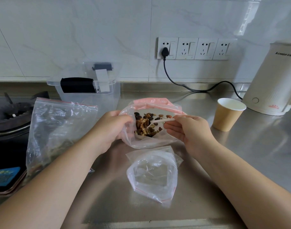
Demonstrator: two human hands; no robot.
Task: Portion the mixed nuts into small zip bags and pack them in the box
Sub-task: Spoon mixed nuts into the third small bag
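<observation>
Left hand [108, 129]: fingers curled round left rim of clear plastic zip bag with pink seal strip [158, 104], holding mouth open. Right hand [187, 129]: pinching handle of small white plastic spoon [161, 120], bowl end dipped into brown mixed nuts [144, 125] inside that bag. Bag at centre of stainless steel counter [240, 162].

At 6 o'clock from held bag, just beside: small clear zip bag with red seal line [151, 176], lying open on counter. At 9 o'clock: large crumpled clear zip bag [58, 129], standing. At 11 o'clock, against wall: clear plastic storage box with black handle [85, 91]. At 3 o'clock: brown paper cup [227, 114]; beyond it, white electric kettle [273, 80].
</observation>
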